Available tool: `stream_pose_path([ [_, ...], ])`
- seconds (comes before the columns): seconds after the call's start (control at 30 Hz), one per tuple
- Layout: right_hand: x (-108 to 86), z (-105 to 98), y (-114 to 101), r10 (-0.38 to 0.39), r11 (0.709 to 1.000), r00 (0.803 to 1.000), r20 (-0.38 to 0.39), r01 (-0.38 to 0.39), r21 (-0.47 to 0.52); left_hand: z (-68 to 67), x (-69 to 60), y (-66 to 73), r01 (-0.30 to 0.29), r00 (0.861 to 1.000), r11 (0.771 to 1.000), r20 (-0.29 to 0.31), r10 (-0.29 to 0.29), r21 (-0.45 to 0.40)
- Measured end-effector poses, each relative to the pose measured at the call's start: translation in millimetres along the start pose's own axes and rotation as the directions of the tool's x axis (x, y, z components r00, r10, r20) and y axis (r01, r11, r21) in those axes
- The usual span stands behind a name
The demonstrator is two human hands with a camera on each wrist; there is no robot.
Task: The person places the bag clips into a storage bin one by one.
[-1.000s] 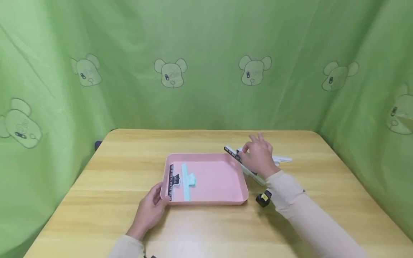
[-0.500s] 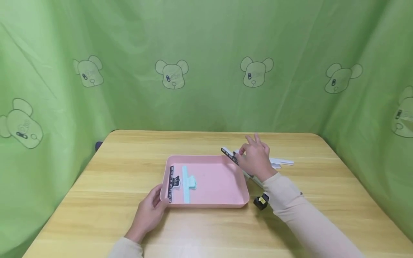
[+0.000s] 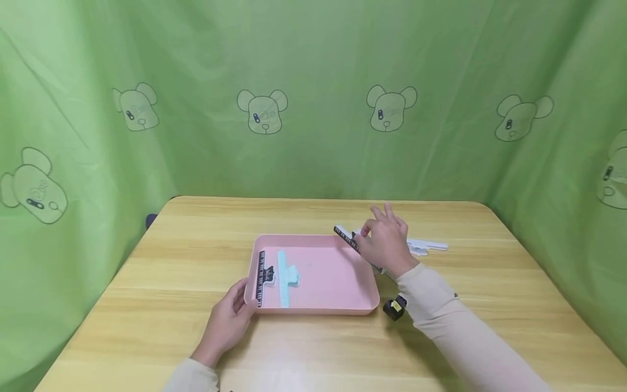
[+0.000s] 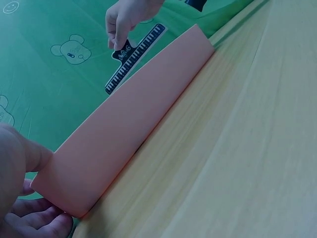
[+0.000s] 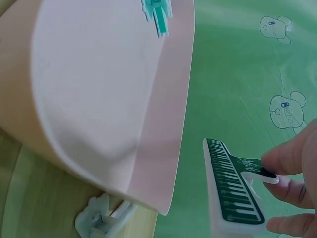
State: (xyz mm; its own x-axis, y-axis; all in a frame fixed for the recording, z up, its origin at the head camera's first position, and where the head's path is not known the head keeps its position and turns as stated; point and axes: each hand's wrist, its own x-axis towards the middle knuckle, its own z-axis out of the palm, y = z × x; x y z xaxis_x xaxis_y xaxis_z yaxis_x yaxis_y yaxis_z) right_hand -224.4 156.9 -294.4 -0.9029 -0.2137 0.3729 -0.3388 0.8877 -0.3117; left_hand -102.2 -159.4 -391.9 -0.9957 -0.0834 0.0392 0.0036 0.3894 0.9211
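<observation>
Pinching the tab of a black-and-white piano clip [image 3: 345, 236], R hand [image 3: 387, 242] has thumb + index closed on it, w/ 2 other fingers raised clear. Clip is at the far R corner of the pink tray [image 3: 323, 272], tilted, above rim level; can't tell if any of it is over the tray's inside. L hand [image 3: 228, 321] grips the tray's near L corner, thumb at the rim, fingertips low on the outside.

To do this bit well, I'd keep the pinch light but sure: too hard a squeeze on the tab might spring the clip. Best lift would clear the tray's rim, as the bar is long & could catch. L grip should stay firm so the tray doesn't skid.

Materials: tray looks like thin matte plastic, rounded corners, low walls, approx. rectangular. Held clip: straight white bar, glossy black face w/ printed keys, shaped tab standing off mid-bar. Inside the tray, L end: 2nd piano clip [image 3: 260, 279], then a mint clip [image 3: 283, 279], pale & plain, roughly parallel. Beyond the tray's R side: white clip [image 3: 431, 245], slim bar. Under the tray: smooth wood-grain table [image 3: 147, 283]. Behind the tray: creased green curtain [image 3: 313, 169] w/ printed mouse-like heads.
</observation>
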Motion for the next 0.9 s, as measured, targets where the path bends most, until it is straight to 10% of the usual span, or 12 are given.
stream_pose_path([
  [0.9,1.2,8.5,-13.2,0.048,0.998,0.996,0.080,-0.052,0.045,-0.5,2.0,-1.1,0.001,1.000,1.000,-0.001,-0.001,0.006],
])
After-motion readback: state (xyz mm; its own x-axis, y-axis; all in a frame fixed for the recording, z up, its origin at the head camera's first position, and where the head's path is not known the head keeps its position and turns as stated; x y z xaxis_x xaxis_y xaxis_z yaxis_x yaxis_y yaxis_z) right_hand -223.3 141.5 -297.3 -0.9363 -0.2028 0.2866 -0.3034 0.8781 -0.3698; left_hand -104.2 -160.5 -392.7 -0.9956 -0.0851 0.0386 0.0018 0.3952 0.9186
